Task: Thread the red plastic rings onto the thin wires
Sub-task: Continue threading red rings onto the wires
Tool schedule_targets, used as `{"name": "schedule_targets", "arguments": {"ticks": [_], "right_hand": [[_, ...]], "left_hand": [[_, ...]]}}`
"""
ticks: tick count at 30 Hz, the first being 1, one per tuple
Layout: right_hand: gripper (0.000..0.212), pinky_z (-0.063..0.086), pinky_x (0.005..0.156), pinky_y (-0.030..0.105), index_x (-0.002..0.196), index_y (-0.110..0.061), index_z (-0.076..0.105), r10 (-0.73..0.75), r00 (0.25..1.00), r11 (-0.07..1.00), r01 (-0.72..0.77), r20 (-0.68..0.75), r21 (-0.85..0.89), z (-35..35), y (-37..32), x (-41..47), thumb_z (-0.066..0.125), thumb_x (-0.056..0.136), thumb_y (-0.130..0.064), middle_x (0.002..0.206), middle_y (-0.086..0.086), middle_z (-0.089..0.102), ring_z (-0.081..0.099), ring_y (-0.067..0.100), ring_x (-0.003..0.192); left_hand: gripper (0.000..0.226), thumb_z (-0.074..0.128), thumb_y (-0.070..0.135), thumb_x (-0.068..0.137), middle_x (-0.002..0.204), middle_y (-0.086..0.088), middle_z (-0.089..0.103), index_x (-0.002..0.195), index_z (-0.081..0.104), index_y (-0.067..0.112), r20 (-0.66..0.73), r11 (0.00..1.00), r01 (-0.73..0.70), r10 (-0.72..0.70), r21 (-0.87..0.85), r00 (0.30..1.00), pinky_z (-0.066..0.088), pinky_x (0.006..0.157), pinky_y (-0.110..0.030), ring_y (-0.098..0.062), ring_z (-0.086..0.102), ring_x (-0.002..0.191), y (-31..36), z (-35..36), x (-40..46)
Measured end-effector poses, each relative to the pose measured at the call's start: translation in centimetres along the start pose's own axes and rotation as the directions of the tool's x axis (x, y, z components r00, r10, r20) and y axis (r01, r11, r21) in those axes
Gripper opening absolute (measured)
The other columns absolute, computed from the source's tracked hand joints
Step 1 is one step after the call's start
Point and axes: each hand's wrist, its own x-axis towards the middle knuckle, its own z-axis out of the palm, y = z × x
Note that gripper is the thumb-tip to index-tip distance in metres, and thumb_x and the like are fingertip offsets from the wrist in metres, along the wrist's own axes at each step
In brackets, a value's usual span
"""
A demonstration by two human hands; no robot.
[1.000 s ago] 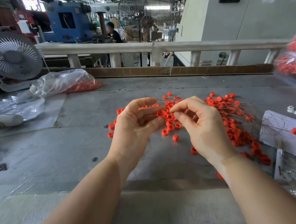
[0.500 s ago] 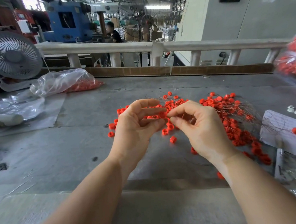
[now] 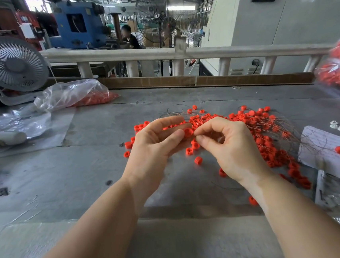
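We see left hand [image 3: 156,144] pinching one red ring [image 3: 188,132] at its fingertips, right hand [image 3: 228,144] fingers pinched just beside it, thin wires [image 3: 268,127] and loose rings [image 3: 257,118] behind on table [image 3: 86,178]

Matt red plastic rings [image 3: 253,120] and thin metal wires [image 3: 303,139] lie on a dull, scuffed grey table [image 3: 86,178].
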Motion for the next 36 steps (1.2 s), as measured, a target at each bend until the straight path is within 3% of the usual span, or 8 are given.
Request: {"name": "schedule_targets", "arguments": {"ticks": [6, 14, 19, 23, 31, 36], "right_hand": [[0.023, 0.039, 0.054, 0.002, 0.074, -0.017, 0.065, -0.026, 1.0, 0.998, 0.025, -0.013, -0.055, -0.02, 0.07, 0.03, 0.065, 0.081, 0.005, 0.069, -0.005, 0.064, 0.057, -0.008, 0.058], [0.021, 0.036, 0.047, 0.001, 0.074, -0.011, 0.065, -0.038, 0.999, 0.999, 0.037, -0.01, -0.04, 0.03, -0.09, -0.08, 0.063, 0.081, 0.008, 0.067, -0.003, 0.061, 0.055, -0.011, 0.053], [0.021, 0.036, 0.047, 0.002, 0.072, -0.013, 0.064, -0.028, 1.0, 0.999, 0.028, 0.0, -0.02, 0.09, -0.16, -0.08, 0.064, 0.081, 0.006, 0.061, -0.006, 0.059, 0.054, -0.009, 0.05], [0.028, 0.036, 0.046, 0.001, 0.068, -0.018, 0.061, -0.019, 1.0, 1.0, 0.019, -0.006, 0.017, 0.07, -0.18, -0.02, 0.064, 0.082, 0.006, 0.057, -0.008, 0.058, 0.053, -0.01, 0.049], [0.031, 0.036, 0.046, 0.001, 0.068, -0.021, 0.061, -0.031, 1.0, 0.999, 0.031, -0.001, -0.01, -0.01, -0.15, 0.02, 0.064, 0.081, 0.007, 0.057, -0.012, 0.057, 0.055, -0.01, 0.05], [0.028, 0.037, 0.046, 0.002, 0.068, -0.018, 0.063, 0.005, 1.0, 0.997, -0.004, -0.003, 0.071, -0.09, -0.16, 0.1, 0.066, 0.08, 0.008, 0.053, -0.013, 0.059, 0.056, -0.01, 0.05]], "left_hand": [[0.021, 0.058, -0.003, 0.08, 0.09, -0.01, 0.073, 0.095, 0.067, 0.009, -0.002, 0.999, 0.025, -0.026, -0.029, 1.0, 0.055, 0.072, -0.021, -0.018, 0.07, 0.086, -0.16, -0.15, 0.08], [0.012, 0.063, 0.007, 0.067, 0.075, -0.011, 0.072, 0.075, 0.072, 0.008, -0.043, 0.99, 0.122, -0.125, -0.068, 0.991, 0.056, 0.065, -0.021, -0.017, 0.07, 0.072, -0.15, -0.19, 0.08], [0.014, 0.06, 0.001, 0.079, 0.074, -0.012, 0.072, 0.078, 0.072, 0.009, -0.079, 0.994, 0.105, -0.104, 0.009, 0.991, 0.056, 0.064, -0.021, -0.018, 0.07, 0.071, -0.04, -0.19, 0.01], [0.024, 0.053, -0.002, 0.086, 0.08, -0.013, 0.073, 0.081, 0.073, 0.008, -0.046, 0.99, 0.133, -0.134, -0.041, 0.99, 0.056, 0.07, -0.022, -0.02, 0.071, 0.078, 0.23, -0.07, 0.08], [0.027, 0.048, -0.012, 0.085, 0.084, -0.016, 0.072, 0.089, 0.07, 0.003, -0.045, 0.977, 0.197, -0.201, -0.083, 0.979, 0.057, 0.071, -0.022, -0.02, 0.071, 0.08, 0.58, 0.01, 0.07], [0.027, 0.051, -0.011, 0.083, 0.084, -0.015, 0.073, 0.085, 0.072, 0.005, -0.034, 0.98, 0.185, -0.188, -0.075, 0.982, 0.056, 0.069, -0.02, -0.02, 0.071, 0.08, 0.52, -0.02, -0.01]]}}
